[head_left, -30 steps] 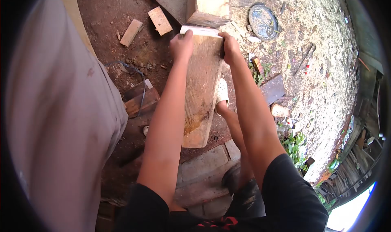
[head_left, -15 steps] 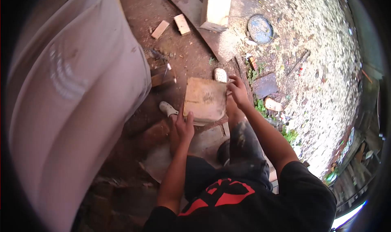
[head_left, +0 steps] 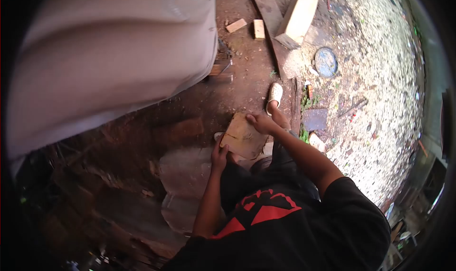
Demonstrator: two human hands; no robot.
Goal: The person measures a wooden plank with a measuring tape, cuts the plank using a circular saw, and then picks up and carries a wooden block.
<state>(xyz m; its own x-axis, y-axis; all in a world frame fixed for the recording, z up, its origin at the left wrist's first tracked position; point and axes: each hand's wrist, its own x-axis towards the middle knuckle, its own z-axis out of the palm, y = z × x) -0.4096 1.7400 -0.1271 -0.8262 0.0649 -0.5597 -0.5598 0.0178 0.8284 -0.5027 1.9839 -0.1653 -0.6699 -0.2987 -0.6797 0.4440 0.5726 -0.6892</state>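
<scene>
Held in front of my legs is a squarish, worn tan slab point(head_left: 244, 137) that looks like wood, with a dark smudge and a crack line on its face. My left hand point(head_left: 220, 158) grips its left edge near the lower corner. On the upper right edge, my right hand point(head_left: 261, 123) is closed with the thumb side over the face; the fingers beneath are hidden. The slab is tilted and partly covers my legs. One cream clog point(head_left: 275, 94) on my foot shows just beyond it.
A large pale cloth point(head_left: 118, 66) hangs at the left. Two small wood blocks point(head_left: 259, 29) lie on the dirt near a long plank point(head_left: 270, 19) and a thick beam point(head_left: 299, 16). A round blue-rimmed lid or dish point(head_left: 326, 62) and a loose clog point(head_left: 317, 141) lie to the right.
My view has swung, so the cloth and ground sit differently. The slab has turned and come nearer my body. My right hand has shifted from its right side onto its upper edge.
</scene>
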